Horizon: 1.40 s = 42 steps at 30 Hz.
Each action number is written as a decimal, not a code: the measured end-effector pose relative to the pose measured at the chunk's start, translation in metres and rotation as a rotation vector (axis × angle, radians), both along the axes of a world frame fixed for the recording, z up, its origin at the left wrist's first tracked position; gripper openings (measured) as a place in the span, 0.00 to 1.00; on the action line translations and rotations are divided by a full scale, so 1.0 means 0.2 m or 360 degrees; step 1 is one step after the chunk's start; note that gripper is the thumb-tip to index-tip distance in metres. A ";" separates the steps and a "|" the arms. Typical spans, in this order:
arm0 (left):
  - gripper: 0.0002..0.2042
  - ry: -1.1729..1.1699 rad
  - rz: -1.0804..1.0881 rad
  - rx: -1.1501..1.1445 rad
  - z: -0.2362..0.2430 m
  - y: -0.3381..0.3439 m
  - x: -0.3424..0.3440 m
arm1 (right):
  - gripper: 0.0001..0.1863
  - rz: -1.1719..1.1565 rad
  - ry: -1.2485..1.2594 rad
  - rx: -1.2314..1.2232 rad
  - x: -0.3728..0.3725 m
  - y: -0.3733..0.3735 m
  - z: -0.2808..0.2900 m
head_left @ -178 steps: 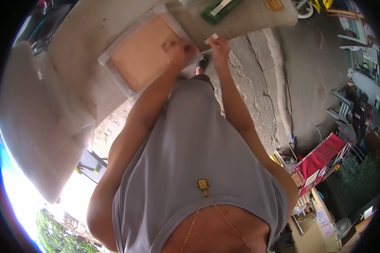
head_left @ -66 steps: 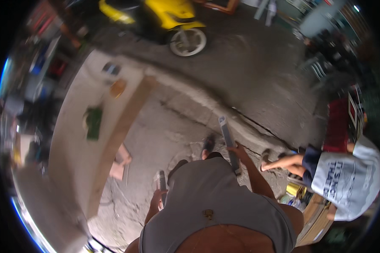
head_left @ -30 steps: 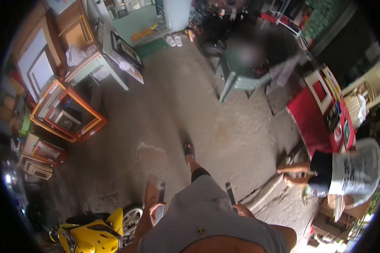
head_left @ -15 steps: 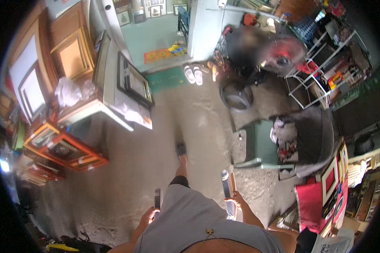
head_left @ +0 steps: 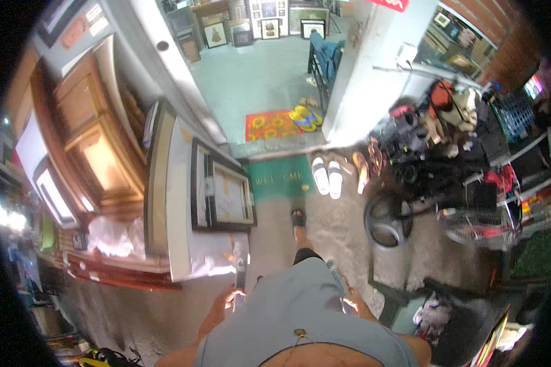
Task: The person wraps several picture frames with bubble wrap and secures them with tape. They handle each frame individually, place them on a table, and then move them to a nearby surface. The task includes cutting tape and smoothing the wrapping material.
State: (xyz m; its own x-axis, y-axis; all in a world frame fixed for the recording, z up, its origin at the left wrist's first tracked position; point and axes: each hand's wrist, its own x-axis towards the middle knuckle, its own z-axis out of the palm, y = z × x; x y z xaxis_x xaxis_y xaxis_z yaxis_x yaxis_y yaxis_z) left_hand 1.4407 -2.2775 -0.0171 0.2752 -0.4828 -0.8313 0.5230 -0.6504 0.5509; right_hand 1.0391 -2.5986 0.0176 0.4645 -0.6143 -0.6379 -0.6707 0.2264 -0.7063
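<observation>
My left hand (head_left: pixel 228 298) is closed around a narrow, dark, bar-shaped thing (head_left: pixel 240 278) that points forward; its kind cannot be made out. On the other side of my grey shirt, my right hand (head_left: pixel 356 301) grips a long, flat, dark patterned strip (head_left: pixel 335 274). My body hides the strip's lower part, and motion blurs both hands. One foot in a dark sandal (head_left: pixel 297 217) is stretched forward, just short of a green doormat (head_left: pixel 280 177).
Large picture frames (head_left: pixel 223 189) lean at the left beside a wooden cabinet door (head_left: pixel 107 153). White slippers (head_left: pixel 327 177) lie by the doorway. A steering wheel (head_left: pixel 387 220) and a fan (head_left: pixel 480 226) stand at the right. Beyond the threshold are a sunflower mat (head_left: pixel 272 126) and yellow-blue flip-flops (head_left: pixel 306 118).
I have walked forward, so the doorway, green mat and slippers are closer. The chair at the right has slid toward the lower edge. Both hands keep hold of their things.
</observation>
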 end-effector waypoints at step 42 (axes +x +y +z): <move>0.24 -0.0731 0.0637 0.0180 0.69 -5.47 5.65 | 0.19 -0.0111 0.0113 0.0324 6.27 -5.54 0.11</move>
State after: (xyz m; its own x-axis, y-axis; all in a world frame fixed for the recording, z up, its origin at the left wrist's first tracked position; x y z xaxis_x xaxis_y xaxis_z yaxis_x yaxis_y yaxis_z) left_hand 2.5711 -3.3722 0.1217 0.7588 -0.1839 -0.6248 0.4641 -0.5204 0.7168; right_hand 2.2939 -3.7061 0.0389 0.3747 -0.4986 -0.7817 -0.6948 0.4072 -0.5928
